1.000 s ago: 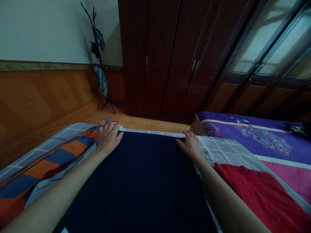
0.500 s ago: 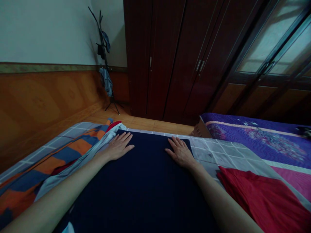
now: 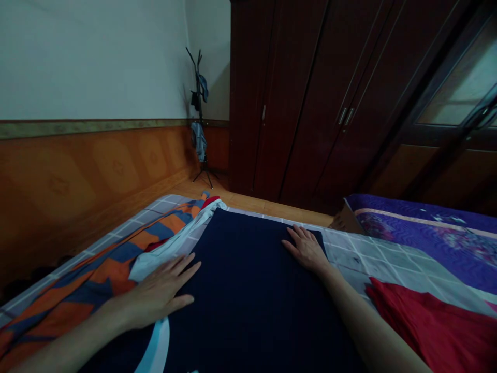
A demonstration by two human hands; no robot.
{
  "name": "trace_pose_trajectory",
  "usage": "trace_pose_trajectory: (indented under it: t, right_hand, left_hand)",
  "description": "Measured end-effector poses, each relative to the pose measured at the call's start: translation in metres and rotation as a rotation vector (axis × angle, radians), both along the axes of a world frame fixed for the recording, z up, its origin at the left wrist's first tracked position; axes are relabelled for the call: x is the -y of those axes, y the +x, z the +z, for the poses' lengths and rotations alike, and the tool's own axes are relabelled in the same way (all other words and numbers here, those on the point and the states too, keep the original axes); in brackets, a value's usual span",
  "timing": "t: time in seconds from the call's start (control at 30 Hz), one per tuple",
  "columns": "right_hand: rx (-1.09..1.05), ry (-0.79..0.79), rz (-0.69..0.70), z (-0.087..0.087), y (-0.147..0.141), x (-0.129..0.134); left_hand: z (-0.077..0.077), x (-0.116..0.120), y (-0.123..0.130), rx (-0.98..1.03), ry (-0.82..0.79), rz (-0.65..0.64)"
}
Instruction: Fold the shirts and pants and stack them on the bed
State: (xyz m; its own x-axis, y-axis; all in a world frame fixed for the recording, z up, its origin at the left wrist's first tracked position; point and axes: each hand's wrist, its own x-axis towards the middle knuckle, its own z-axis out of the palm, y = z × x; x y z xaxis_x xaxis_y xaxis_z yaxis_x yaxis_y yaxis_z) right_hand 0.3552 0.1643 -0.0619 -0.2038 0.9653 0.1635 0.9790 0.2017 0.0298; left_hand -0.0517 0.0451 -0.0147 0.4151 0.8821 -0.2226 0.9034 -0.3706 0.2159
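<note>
A dark navy garment (image 3: 248,280) lies spread flat over the bed in front of me; its exact kind I cannot tell. Near its left edge rests my left hand (image 3: 157,292), open, fingers extended and thumb apart. A light blue and white curved stripe (image 3: 157,344) shows on the cloth just below that hand. My right hand (image 3: 306,248) lies flat and open on the far right corner of the garment. Neither hand grips anything. Left of the garment are a pale blue cloth (image 3: 171,248) and an orange-and-blue checked cloth (image 3: 112,274).
A red cloth (image 3: 435,321) lies to the right on the grey checked bedsheet (image 3: 361,256). Beyond stands another bed with a purple floral cover (image 3: 411,217). A dark wooden wardrobe (image 3: 295,103) and a coat rack (image 3: 200,103) stand at the back.
My left hand has moved back toward me along the garment's left side, uncovering its far left corner. My right hand stays at the far right corner. The view has turned left.
</note>
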Motion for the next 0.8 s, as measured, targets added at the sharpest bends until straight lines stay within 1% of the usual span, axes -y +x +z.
trace_pose_trajectory:
  t: [0.07,0.13,0.2,0.27,0.3,0.37,0.43,0.5,0.57,0.63,0.73,0.8]
  right_hand:
    - [0.013,0.002,-0.007,0.004,-0.002,0.002]
    - [0.032,0.002,-0.013,0.011,-0.006,0.005]
    - [0.054,0.007,-0.019,0.022,-0.016,0.013]
    - [0.074,0.020,-0.017,0.037,-0.034,0.030]
    - [0.072,0.020,-0.003,0.046,-0.046,0.043]
    - [0.032,-0.016,0.066,0.065,-0.076,0.081]
    - [-0.061,-0.150,0.221,0.081,-0.108,0.127]
    - [-0.158,-0.344,0.361,0.089,-0.136,0.170]
    - [-0.239,-0.443,0.473,0.084,-0.159,0.201]
    - [-0.286,-0.468,0.517,0.069,-0.173,0.214]
    - [-0.308,-0.420,0.444,0.043,-0.182,0.212]
    - [-0.304,-0.373,0.400,0.032,-0.184,0.207]
  left_hand:
    - [-0.003,0.024,-0.018,0.037,0.002,0.078]
    - [-0.007,0.038,-0.033,0.092,0.014,0.154]
    - [-0.010,0.042,-0.042,0.167,0.039,0.195]
    - [-0.010,0.041,-0.047,0.245,0.057,0.183]
    - [-0.010,0.039,-0.049,0.275,0.053,0.165]
    - [-0.009,0.038,-0.052,0.308,0.033,0.135]
    - [-0.009,0.038,-0.054,0.318,0.023,0.111]
    - [-0.010,0.040,-0.055,0.321,0.039,0.099]
    - [-0.011,0.042,-0.053,0.317,0.055,0.087]
    - [-0.009,0.044,-0.050,0.334,0.081,0.077]
    - [-0.004,0.047,-0.047,0.458,0.050,0.125]
    - [-0.001,0.047,-0.048,0.590,-0.019,0.192]
